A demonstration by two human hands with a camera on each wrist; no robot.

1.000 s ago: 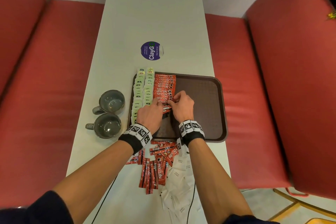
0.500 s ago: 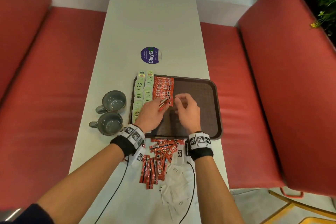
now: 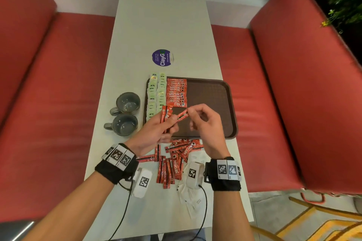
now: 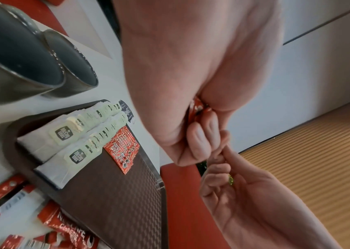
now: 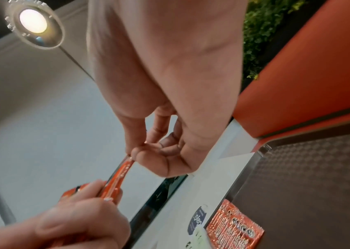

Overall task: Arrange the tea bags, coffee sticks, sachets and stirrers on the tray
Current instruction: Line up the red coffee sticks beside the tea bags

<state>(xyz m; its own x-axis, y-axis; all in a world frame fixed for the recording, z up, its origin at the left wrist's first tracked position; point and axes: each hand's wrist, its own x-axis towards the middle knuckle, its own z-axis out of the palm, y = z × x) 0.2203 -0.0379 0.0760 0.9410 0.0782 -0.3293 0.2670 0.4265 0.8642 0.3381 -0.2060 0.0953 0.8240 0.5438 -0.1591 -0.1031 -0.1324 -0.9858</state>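
Above a brown tray (image 3: 229,107), a few red coffee sticks (image 3: 166,117) are gripped in the left hand (image 3: 156,133), while one stick (image 3: 183,115) is pinched at its end by the right hand (image 3: 203,123). Two rows of tea bags (image 3: 156,94) and a row of coffee sticks (image 3: 176,93) are laid along the tray's left side. Loose sticks (image 3: 172,164) and white sachets (image 3: 194,197) are left on the table (image 3: 162,21), near two grey mugs (image 3: 125,113).

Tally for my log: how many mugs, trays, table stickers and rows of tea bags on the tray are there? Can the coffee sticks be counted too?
Grey ceramic mugs: 2
Brown plastic tray: 1
Round purple sticker: 1
Rows of pale green tea bags on the tray: 2
Red coffee sticks: overlapping, cannot be counted
Total counted: 6
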